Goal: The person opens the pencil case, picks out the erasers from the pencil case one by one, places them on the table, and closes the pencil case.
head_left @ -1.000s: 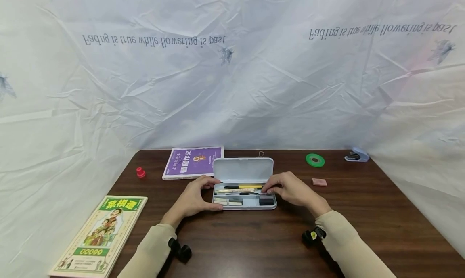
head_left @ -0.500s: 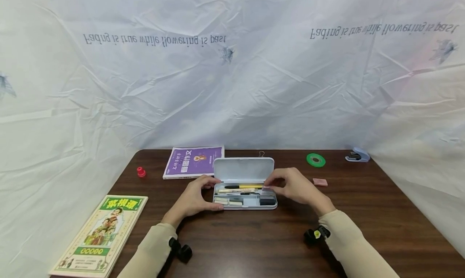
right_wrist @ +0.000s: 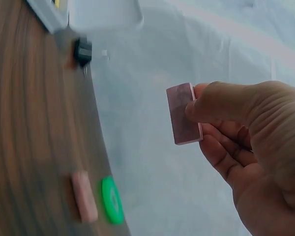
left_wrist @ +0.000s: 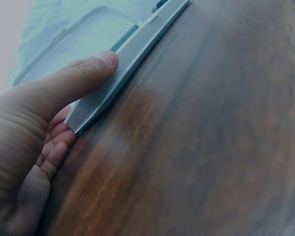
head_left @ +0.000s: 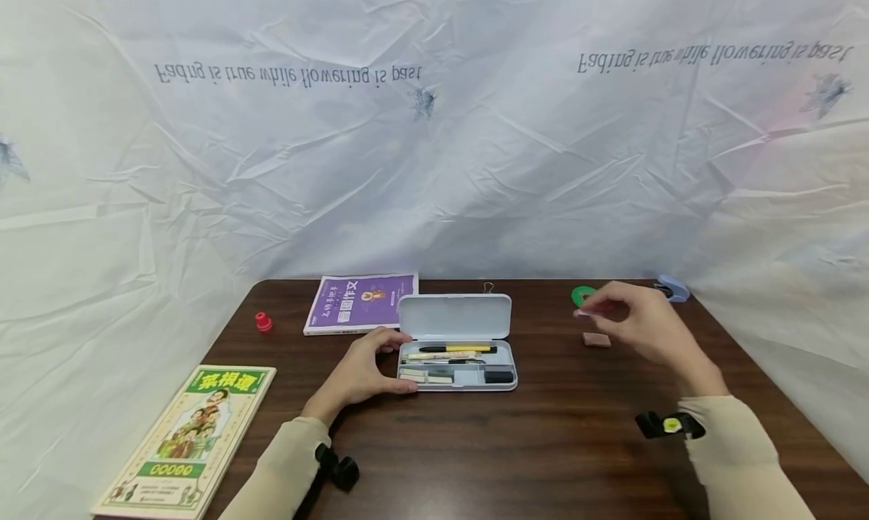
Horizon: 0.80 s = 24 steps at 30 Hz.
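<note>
An open pale pencil case (head_left: 468, 388) lies mid-table, its lid raised toward the back. In it are a yellow-and-black pen (head_left: 462, 349), other pens, whitish blocks (head_left: 426, 377) and a black item (head_left: 498, 377). My left hand (head_left: 358, 370) grips the case's left end, thumb along the front wall (left_wrist: 123, 64) and fingers behind. To the right, my right hand (head_left: 645, 325) pinches a flat mauve-pink eraser (right_wrist: 179, 113) between thumb and fingers, raised above the table. Below it on the table lies another pink eraser (head_left: 597, 340).
A green ring-shaped roll (right_wrist: 112, 200) and a light-blue stapler-like tool (head_left: 672, 288) are at the back right, partly behind my right hand. A binder clip (right_wrist: 82, 51) sits behind the case. Leftward lie a purple book (head_left: 366, 297), a red piece (head_left: 263, 322) and a green-and-cream book (head_left: 190, 437).
My right hand has lifted the mauve-pink eraser out of the pencil case's right end and carried it rightward. My left hand keeps its hold on the case.
</note>
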### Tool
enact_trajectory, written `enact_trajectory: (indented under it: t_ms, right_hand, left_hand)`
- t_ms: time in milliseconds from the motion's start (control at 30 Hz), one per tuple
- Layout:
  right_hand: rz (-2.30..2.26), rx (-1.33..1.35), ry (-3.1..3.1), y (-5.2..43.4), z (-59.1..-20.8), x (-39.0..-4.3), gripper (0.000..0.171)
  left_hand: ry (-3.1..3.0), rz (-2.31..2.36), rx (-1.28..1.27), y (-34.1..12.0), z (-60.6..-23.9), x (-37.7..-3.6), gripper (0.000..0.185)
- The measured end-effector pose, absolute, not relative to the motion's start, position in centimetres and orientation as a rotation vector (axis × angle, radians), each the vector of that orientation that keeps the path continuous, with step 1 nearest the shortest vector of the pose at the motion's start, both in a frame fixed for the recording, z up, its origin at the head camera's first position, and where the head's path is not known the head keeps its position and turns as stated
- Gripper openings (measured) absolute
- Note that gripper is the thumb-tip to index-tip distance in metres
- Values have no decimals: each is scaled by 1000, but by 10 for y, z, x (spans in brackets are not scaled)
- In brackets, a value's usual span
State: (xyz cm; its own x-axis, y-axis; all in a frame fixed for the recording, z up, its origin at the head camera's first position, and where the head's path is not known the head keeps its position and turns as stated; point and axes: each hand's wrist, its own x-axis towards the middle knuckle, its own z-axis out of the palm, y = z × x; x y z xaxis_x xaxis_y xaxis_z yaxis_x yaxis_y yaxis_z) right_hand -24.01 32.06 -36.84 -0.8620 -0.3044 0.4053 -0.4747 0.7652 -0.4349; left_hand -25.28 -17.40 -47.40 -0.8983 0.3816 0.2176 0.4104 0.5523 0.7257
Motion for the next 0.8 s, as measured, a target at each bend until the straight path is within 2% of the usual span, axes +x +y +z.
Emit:
enact_trajectory:
  t_ms: [433,800]
  right_hand:
    - [792,587,-2843,353,-409,-239,29]
    - [759,794,-2983,352,-418,-241,28]
  left_hand:
    - [-2735,-1300,-687,-175,-476,-253,81]
    - [-2740,-1304,-691,-174,-475,-254,82]
